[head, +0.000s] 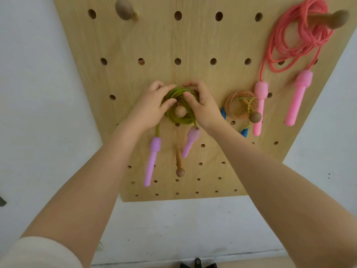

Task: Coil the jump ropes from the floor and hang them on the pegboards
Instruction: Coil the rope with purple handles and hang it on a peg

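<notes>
The green rope (178, 105) is looped in a ring around a round wooden peg (180, 111) on the pegboard (154, 45). Its top is pinched by the left hand (152, 107) and the right hand (201, 105), one on each side. Two purple handles (152, 161) are left hanging straight down below.

White wall (38, 93) seen behind and on both sides of the board, faint dark specks scattered on its lower part, pale floor strip (251, 262) along the bottom edge, small dark object (198, 264) partly cut off there
</notes>
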Demonstrator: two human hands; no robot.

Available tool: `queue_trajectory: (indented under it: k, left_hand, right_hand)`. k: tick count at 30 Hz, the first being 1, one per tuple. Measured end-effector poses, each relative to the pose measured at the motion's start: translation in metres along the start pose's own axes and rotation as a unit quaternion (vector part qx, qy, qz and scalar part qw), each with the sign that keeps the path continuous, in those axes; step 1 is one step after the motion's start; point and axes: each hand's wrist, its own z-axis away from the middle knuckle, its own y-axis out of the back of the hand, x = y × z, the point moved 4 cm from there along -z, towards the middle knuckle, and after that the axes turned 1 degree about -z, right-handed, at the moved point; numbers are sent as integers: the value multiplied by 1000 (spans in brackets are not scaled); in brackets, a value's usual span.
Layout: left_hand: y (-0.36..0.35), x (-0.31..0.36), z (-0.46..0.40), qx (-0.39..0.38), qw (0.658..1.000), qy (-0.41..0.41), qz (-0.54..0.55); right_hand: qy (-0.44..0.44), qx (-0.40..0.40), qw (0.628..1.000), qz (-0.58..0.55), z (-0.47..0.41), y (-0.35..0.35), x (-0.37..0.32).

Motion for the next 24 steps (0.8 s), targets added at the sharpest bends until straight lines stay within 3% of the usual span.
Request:
queue_trajectory:
  k: [4,8,11,16,21,24]
  left_hand:
    - [-2,-6,-5,120,993,-16,1]
    - [-13,-4,1,173,985,-16,-10]
    - [-16,-4,11,167,986,-8,18]
    - [-27,1,38,58,996,16,-70]
    - [-17,19,43,45,996,34,-70]
    - [-12,30,57,27,997,49,-49]
  right_hand:
    - [47,91,983,153,-10,-2,9]
    - [102,121,958,241,-5,-3,8]
    - [79,94,963,242,0,-3,5]
    - [70,47,961,262,14,0,-5]
    - [12,-14,975,219,22,4,-11]
    - [1,5,982,188,35,18,-14]
